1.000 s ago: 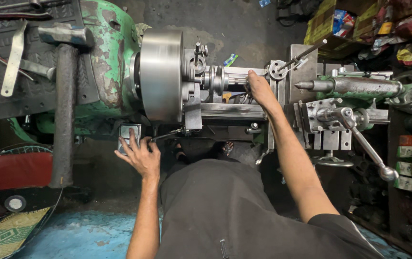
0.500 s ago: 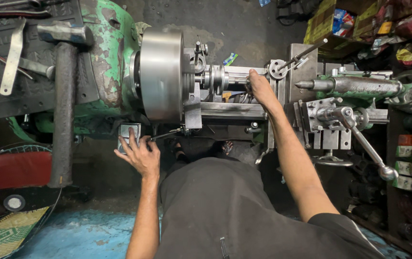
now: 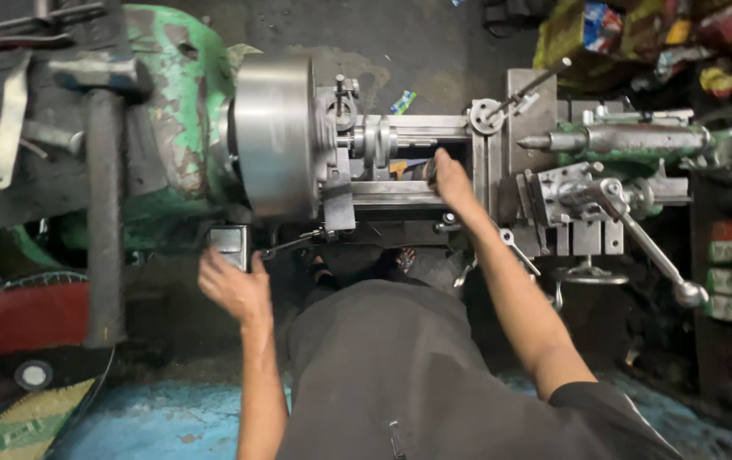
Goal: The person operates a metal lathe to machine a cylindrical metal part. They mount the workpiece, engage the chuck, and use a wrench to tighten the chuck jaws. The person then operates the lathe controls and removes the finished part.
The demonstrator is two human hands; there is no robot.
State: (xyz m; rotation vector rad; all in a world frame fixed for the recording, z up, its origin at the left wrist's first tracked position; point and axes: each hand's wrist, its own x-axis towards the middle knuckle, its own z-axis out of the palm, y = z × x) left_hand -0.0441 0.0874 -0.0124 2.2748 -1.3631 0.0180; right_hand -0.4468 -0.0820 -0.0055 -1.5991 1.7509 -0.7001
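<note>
My left hand [image 3: 231, 285], fingers spread, has stayed on the switch box [image 3: 228, 244]; my right hand [image 3: 449, 179], at centre frame, has dipped slightly along the lathe bed [image 3: 400, 194], its grip hidden.

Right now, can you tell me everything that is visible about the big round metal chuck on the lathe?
The chuck is a large, thick grey metal cylinder with a smooth, dully shining rim, seen from above. It sits against the worn green headstock on one side, and a metal workpiece projects from its other face. Whether it is turning cannot be told. Neither hand touches it: the left hand is at a small grey switch box below it, and the right hand is further along the bed.
</note>
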